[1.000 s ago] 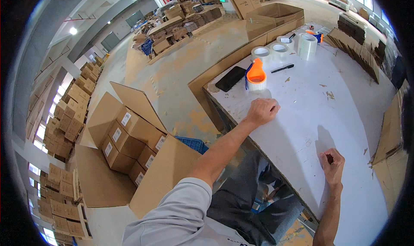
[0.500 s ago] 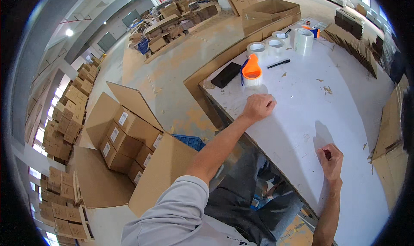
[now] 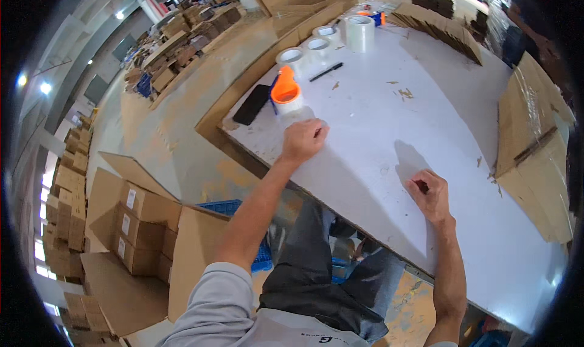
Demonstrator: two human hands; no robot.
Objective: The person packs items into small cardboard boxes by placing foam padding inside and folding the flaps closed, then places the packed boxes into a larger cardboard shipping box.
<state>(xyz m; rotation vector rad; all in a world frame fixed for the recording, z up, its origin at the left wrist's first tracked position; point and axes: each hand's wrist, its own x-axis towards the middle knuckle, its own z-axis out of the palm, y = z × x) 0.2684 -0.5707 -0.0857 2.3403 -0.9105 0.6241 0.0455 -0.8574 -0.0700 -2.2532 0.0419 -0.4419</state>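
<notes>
Two hands are on the white table here, well apart from each other. Way off to the left of the left hand, down on the floor, there's a stack of cardboard boxes with an open flap sticking up. Just left and a bit beyond the left hand lies a black phone flat near the table's edge. The left hand rests knuckles-up on the table, fingers curled down together (can't tell if there's anything under them). Right beyond its fingertips, close enough that it looks like touching, sits the orange tape dispenser with a clear roll on it.

Further out past that dispenser there's a row of tape rolls, and a black pen lying between them and the hand.

Over to the right, the right hand is loosely closed into a fist, thumb side up, resting on the tabletop with something small and dark pinched inside; too tiny to say what. Right of that hand, flattened cardboard sheets lie stacked on the table's far side.
</notes>
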